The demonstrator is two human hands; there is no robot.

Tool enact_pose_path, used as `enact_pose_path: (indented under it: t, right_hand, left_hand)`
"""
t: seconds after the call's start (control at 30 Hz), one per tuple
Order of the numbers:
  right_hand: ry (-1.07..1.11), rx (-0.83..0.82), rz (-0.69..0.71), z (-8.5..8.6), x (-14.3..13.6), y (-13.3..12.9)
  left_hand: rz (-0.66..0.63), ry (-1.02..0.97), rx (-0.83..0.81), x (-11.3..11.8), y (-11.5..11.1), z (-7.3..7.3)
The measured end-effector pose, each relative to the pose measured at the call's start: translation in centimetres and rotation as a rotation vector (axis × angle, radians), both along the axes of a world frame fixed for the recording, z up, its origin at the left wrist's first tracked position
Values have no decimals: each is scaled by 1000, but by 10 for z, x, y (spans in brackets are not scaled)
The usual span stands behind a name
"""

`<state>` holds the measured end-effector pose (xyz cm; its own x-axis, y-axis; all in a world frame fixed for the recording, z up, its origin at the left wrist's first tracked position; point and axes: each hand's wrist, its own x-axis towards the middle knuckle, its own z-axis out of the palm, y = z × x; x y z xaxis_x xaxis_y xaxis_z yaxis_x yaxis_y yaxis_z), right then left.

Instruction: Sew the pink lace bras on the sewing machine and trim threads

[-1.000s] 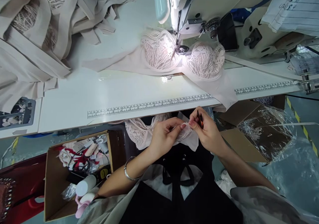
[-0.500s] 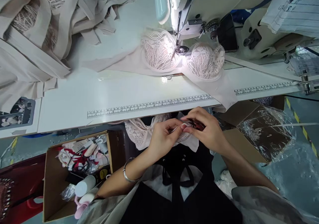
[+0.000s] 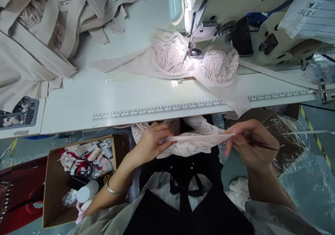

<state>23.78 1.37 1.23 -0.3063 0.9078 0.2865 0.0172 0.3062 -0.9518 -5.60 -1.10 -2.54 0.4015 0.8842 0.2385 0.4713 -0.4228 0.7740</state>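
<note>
Over my lap, a pale pink lace bra (image 3: 187, 148) has its band edge pulled straight between my two hands. My left hand (image 3: 149, 143) pinches one end of that edge between thumb and fingers. At the other end, my right hand (image 3: 251, 142) grips the band with thumb and fingertips. A slim dark tool (image 3: 263, 145) also sits in the right hand; its kind is mostly hidden by the fingers. Above, on the table, a second lace bra (image 3: 171, 55) lies under the needle area of a sewing machine (image 3: 235, 1).
Beige bra pieces (image 3: 75, 25) are heaped at the table's left. A printed ruler (image 3: 157, 109) runs along the front edge of the white table (image 3: 70, 99). Below left stands a cardboard box (image 3: 52, 193) of odds and ends; plastic wrapping (image 3: 293, 141) covers another carton at right.
My hands were close together on the fabric. They have moved apart, left hand leftward and right hand rightward, stretching the band edge into a straight line.
</note>
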Motion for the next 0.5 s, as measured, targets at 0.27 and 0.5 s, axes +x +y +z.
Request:
enact_pose_path:
  t: [0.27,0.5]
  right_hand:
    - [151,-74,-55,-4,-2,0]
    - [138,-120,-102,-15,-3,6]
  left_hand:
    - [382,-261,-100,-6,-18,-6]
    - [430,-333,-24,-2,-23,-4]
